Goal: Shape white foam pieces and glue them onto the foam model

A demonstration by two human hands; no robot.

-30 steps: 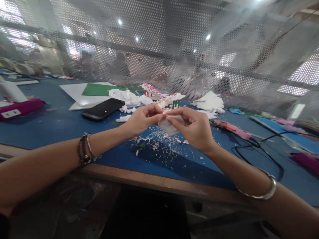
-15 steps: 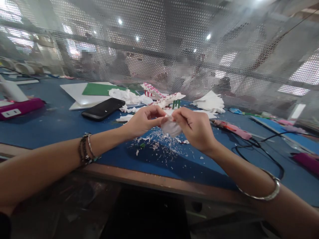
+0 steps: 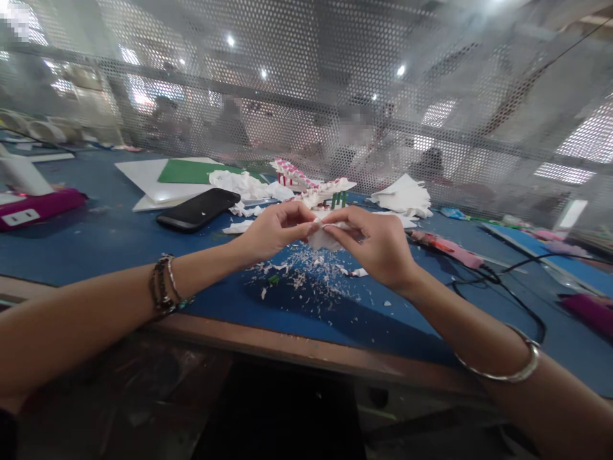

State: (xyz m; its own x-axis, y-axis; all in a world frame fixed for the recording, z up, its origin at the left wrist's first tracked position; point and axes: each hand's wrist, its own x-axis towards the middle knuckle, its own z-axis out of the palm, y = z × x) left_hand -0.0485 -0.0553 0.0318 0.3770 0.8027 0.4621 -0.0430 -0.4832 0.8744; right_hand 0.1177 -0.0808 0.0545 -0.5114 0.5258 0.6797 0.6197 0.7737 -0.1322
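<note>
My left hand (image 3: 272, 231) and my right hand (image 3: 376, 244) meet above the blue table (image 3: 96, 246), both pinching a small white paper piece (image 3: 320, 239) between thumbs and fingertips. The paper is crumpled and mostly hidden by my right fingers. Under the hands lies a scatter of tiny white paper scraps (image 3: 311, 271) on the blue surface. A beaded bracelet sits on my left wrist and a metal bangle on my right.
A black phone (image 3: 198, 209) lies left of the hands, by white and green sheets (image 3: 170, 176). Behind stand a red-and-white paper model (image 3: 311, 185), crumpled white paper (image 3: 244, 185) and folded white paper (image 3: 402, 195). A black cable (image 3: 498, 287) and pink tool (image 3: 447, 249) lie right. A perforated screen backs the table.
My right fingers have shifted on the white paper piece, which was bunched into a ball half a second ago and now lies flatter between the fingertips. Both hands stay in the same place.
</note>
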